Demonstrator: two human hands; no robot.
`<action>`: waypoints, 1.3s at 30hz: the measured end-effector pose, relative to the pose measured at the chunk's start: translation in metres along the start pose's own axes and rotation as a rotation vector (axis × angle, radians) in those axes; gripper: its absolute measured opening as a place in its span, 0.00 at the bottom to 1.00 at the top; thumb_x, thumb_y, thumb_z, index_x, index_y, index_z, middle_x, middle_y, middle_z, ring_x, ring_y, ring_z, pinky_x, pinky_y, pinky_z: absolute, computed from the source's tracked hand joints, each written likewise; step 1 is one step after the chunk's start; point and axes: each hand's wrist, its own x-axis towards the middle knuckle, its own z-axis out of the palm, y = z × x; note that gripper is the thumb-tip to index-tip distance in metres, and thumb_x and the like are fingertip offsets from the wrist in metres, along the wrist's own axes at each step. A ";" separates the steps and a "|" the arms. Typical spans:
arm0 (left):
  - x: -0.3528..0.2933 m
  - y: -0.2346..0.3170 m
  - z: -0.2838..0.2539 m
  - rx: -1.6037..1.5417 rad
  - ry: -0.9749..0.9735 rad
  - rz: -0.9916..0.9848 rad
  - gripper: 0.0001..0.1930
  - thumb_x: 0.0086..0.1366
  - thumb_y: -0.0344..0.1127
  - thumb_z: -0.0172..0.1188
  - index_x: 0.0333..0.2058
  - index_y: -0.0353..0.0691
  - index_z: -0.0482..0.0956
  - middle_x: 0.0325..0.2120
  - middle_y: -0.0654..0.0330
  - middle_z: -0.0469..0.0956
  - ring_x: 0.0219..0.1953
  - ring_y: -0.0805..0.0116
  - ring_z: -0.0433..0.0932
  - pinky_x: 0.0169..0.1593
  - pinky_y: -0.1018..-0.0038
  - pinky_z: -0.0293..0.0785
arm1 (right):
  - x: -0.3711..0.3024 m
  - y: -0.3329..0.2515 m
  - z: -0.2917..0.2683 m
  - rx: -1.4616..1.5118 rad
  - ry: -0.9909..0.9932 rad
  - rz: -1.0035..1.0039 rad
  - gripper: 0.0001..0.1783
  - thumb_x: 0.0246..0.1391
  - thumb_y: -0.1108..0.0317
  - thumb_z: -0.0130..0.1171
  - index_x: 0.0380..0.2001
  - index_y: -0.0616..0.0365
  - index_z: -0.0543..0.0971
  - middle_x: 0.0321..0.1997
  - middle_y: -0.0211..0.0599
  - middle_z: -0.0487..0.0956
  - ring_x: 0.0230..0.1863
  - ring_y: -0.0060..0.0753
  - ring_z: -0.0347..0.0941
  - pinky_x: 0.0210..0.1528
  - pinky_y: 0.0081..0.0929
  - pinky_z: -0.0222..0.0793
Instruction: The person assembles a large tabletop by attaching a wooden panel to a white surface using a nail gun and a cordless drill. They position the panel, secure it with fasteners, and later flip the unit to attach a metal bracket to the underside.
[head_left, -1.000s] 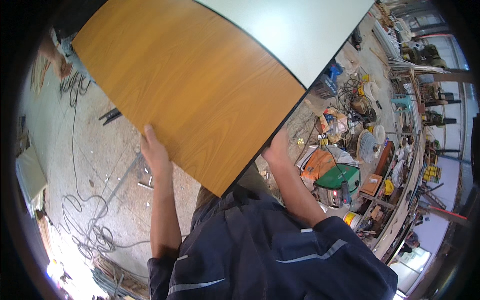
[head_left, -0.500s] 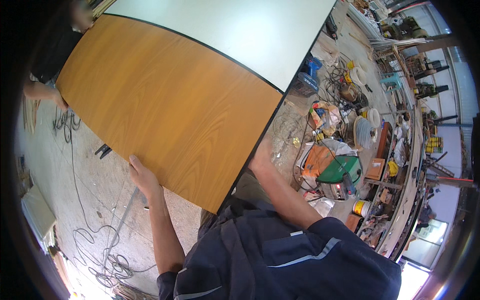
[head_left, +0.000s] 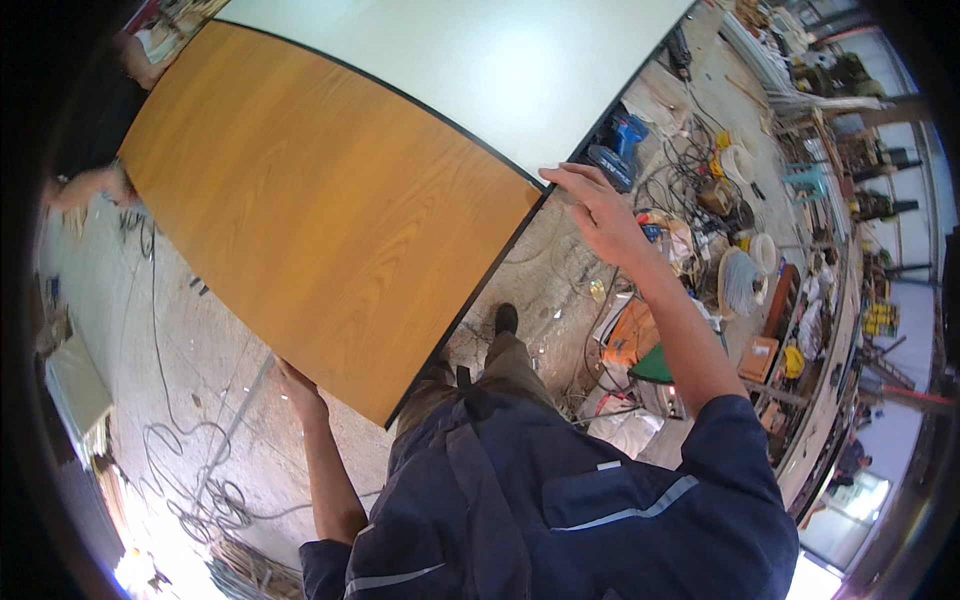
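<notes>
A wood-grain panel with dark edging spans the middle, its far long edge against a white panel. My left hand holds the wood-grain panel's left edge near its near corner, the fingers hidden beneath. At the right edge, where the two panels meet, my right hand reaches in with its fingers stretched out. Its fingertips are at the dark-edged corner, and the hand grips nothing. At the far left, another person's hand is at the edge of the wood-grain panel.
Right of the panels, a blue cordless power tool, tangled cables, white buckets and a cable coil lie on the floor. Beyond stands a cluttered bench. A loose cord lies at lower left. My shoe shows below the panel edge.
My right hand has moved forward and up from the panel's near right edge to the corner by the white panel. My left hand has slid lower, its thumb no longer on top.
</notes>
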 end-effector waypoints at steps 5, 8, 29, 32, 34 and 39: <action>-0.114 -0.113 -0.011 -0.214 0.120 -0.404 0.30 0.75 0.64 0.45 0.45 0.38 0.73 0.24 0.56 0.81 0.14 0.68 0.74 0.18 0.72 0.71 | 0.034 0.021 -0.014 -0.102 -0.326 -0.087 0.35 0.57 0.83 0.51 0.67 0.46 0.69 0.64 0.40 0.73 0.64 0.44 0.70 0.52 0.38 0.75; -0.204 -0.207 -0.029 0.042 0.168 -0.738 0.36 0.72 0.68 0.46 0.51 0.32 0.68 0.25 0.48 0.79 0.16 0.60 0.76 0.17 0.66 0.74 | 0.044 0.041 -0.017 -0.160 -0.334 -0.341 0.31 0.57 0.78 0.55 0.65 0.51 0.71 0.59 0.39 0.78 0.63 0.43 0.70 0.52 0.41 0.78; -0.269 -0.134 0.162 -0.008 0.073 -0.532 0.37 0.75 0.62 0.46 0.56 0.24 0.66 0.30 0.45 0.82 0.20 0.63 0.80 0.23 0.70 0.78 | 0.055 0.045 -0.035 -0.266 -0.527 -0.468 0.30 0.58 0.79 0.55 0.65 0.51 0.72 0.56 0.44 0.77 0.63 0.44 0.70 0.56 0.37 0.76; -0.271 -0.137 0.167 -0.002 0.093 -0.524 0.30 0.76 0.58 0.45 0.48 0.28 0.69 0.25 0.47 0.81 0.16 0.63 0.79 0.18 0.69 0.77 | 0.055 0.042 -0.036 -0.233 -0.564 -0.396 0.31 0.57 0.79 0.56 0.65 0.52 0.71 0.58 0.46 0.75 0.63 0.46 0.70 0.59 0.38 0.75; -0.274 -0.136 0.172 0.012 0.085 -0.552 0.31 0.76 0.58 0.45 0.47 0.27 0.69 0.25 0.46 0.82 0.16 0.62 0.79 0.18 0.69 0.77 | 0.054 0.042 -0.037 -0.181 -0.574 -0.368 0.31 0.57 0.78 0.56 0.65 0.52 0.71 0.59 0.46 0.75 0.63 0.46 0.70 0.61 0.38 0.74; -0.271 -0.131 0.180 0.151 -0.047 -0.560 0.32 0.76 0.59 0.45 0.47 0.25 0.68 0.25 0.44 0.82 0.16 0.61 0.79 0.18 0.68 0.75 | 0.058 0.051 -0.024 0.024 -0.536 -0.222 0.31 0.57 0.77 0.53 0.66 0.57 0.71 0.54 0.52 0.79 0.57 0.48 0.74 0.59 0.38 0.73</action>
